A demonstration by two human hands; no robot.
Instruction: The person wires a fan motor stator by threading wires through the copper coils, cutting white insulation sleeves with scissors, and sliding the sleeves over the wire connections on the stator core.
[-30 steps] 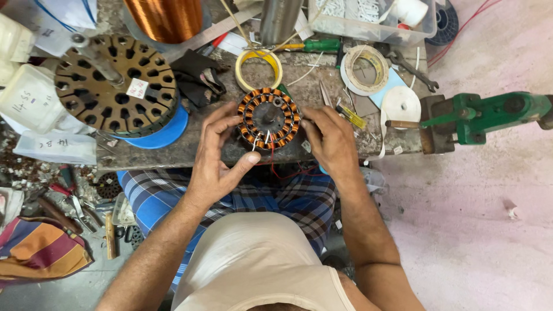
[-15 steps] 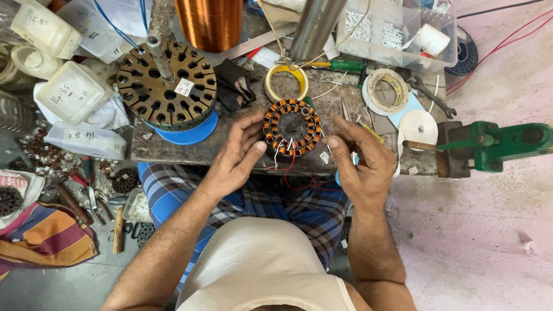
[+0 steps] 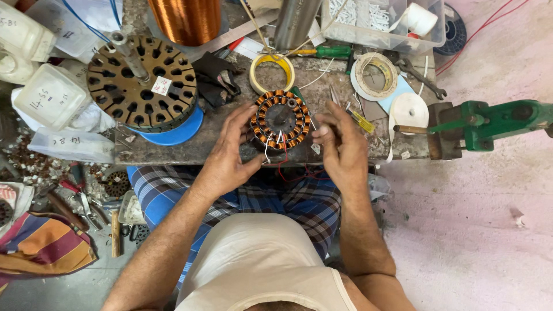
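Right hand (image 3: 344,147) released; stator (image 3: 280,120) between fingers (image 3: 241,124).

Round copper-wound stator (image 3: 280,120) flat on the workbench edge, loose wire ends toward the person.

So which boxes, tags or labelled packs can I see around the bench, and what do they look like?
Paper tag: small white slip with red marks, on the dark slotted disc.
White tub: squarish, handwritten lid, left of the disc.
Plastic bag: clear, handwritten, below the tub.
Clear bin: rectangular, holds white bits, bench top right.
No screens or signs.
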